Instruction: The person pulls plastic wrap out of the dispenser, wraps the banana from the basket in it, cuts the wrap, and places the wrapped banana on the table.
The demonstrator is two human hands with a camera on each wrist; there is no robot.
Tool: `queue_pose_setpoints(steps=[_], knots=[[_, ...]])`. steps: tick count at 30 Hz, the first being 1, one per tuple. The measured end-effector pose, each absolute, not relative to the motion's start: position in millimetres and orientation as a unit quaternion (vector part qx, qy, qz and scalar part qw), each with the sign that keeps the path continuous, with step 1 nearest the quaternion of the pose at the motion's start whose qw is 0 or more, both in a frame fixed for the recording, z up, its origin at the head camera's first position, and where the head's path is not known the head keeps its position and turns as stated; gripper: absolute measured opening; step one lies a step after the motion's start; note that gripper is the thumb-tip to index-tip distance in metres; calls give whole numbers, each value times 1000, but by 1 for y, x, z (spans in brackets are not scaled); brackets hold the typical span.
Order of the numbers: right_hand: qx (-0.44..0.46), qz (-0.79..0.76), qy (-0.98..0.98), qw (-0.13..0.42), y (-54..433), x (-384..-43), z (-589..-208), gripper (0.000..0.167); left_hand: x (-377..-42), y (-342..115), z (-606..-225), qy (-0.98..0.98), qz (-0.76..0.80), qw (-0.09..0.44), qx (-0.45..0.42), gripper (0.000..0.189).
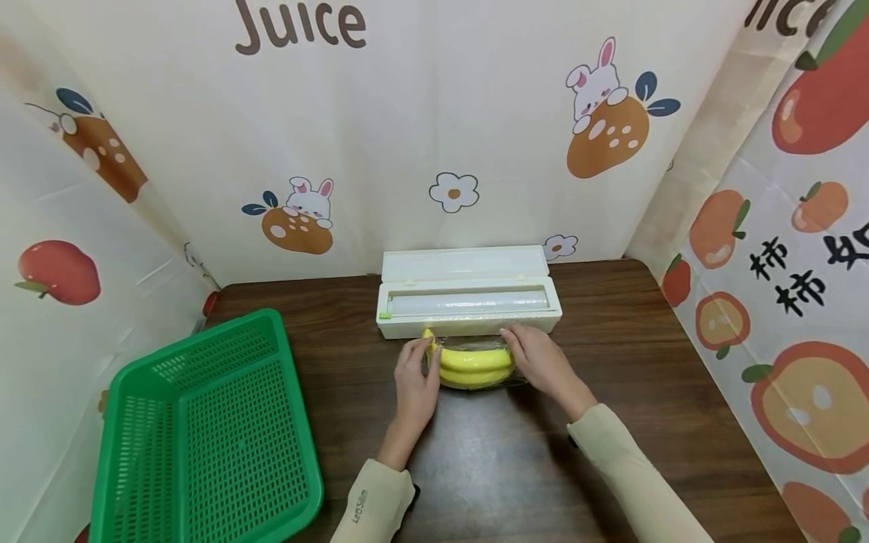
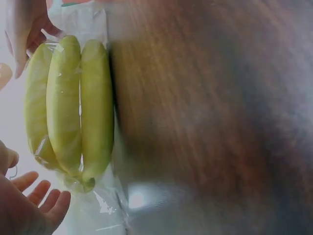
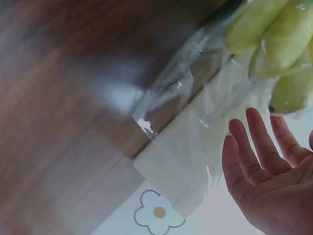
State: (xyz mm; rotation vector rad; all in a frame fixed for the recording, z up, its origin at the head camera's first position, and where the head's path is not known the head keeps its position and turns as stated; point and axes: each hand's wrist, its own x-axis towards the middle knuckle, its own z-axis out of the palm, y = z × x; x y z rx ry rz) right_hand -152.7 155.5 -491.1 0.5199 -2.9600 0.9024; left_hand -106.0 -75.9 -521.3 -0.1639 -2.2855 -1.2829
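Observation:
A bunch of yellow bananas lies under clear plastic film on the dark wooden table, in front of the white cling film box. My left hand is at the stem end, its thumb and fingers spread on either side. In the left wrist view the fingers of that hand reach loosely toward the film past the stem. At the other end my right hand has its fingertips right at the film. Straight fingers show on the right hand in the right wrist view, beside loose film trailing past the bananas.
Behind the bananas stands the white cling film box, lid up, with a roll of film inside. A green plastic basket is at the left of the table. Printed curtains hang around the back and sides.

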Motion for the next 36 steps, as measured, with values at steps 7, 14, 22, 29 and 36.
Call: queue_pose_setpoints(steps=[7,14,22,29,36], knots=[[187,266,-946,10,148,-165,-472,29,-116,-83,-518,-828,-477,295,-5,27],[206,250,-946,15,131,-182,-448,35,-128,-97,-513,-809,-506,294,63,37],[266,221,-938,14,102,-209,-427,38,-139,-117,-514,-794,-527,287,100,57],[343,190,-920,8,81,-232,-423,36,-148,-134,-519,-804,-540,229,97,71],[404,159,-900,-33,61,-252,-427,32,-160,-151,-522,-788,-591,133,105,78]])
